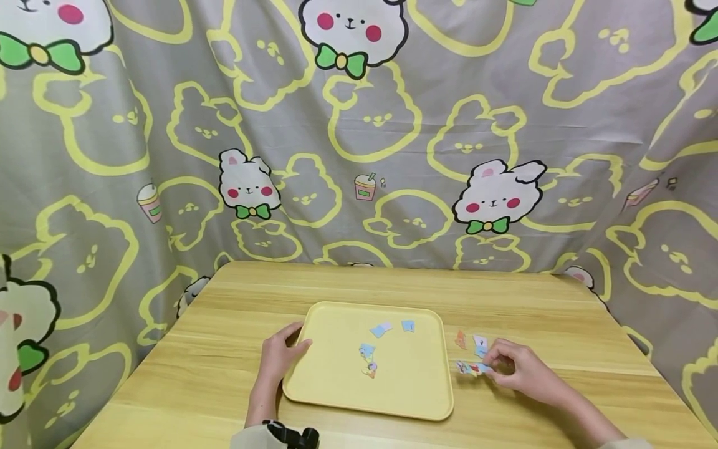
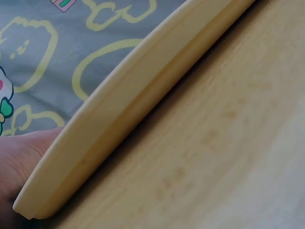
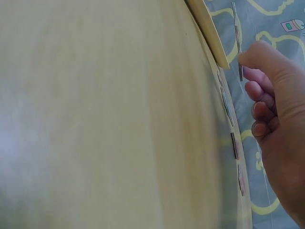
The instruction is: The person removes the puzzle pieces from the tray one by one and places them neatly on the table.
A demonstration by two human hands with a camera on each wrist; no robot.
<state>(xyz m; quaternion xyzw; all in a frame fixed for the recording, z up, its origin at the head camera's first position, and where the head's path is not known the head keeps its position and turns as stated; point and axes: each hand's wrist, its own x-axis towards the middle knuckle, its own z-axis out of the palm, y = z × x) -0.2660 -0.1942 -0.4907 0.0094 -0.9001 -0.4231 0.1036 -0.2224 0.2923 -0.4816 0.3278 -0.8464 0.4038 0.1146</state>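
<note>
A yellow tray (image 1: 404, 380) lies on the table, and my left hand (image 1: 280, 354) holds its left rim with the thumb over the edge. In the left wrist view, part of that hand (image 2: 28, 160) shows behind the tray's side (image 2: 109, 109); its fingers are mostly hidden. Just right of the tray, my right hand (image 1: 518, 368) pinches a short strip of joined jigsaw pieces (image 1: 470, 368) by its right end. Seen edge-on in the right wrist view, the strip (image 3: 237, 36) is raised off the table between thumb and index finger.
On the tray are a joined cluster of jigsaw pieces (image 1: 367, 357), a blue and pink pair (image 1: 381, 329) and a blue piece (image 1: 408, 326). An orange piece (image 1: 460, 339) and a white and blue piece (image 1: 480, 344) lie right of the tray. A patterned curtain (image 1: 359, 137) surrounds the table.
</note>
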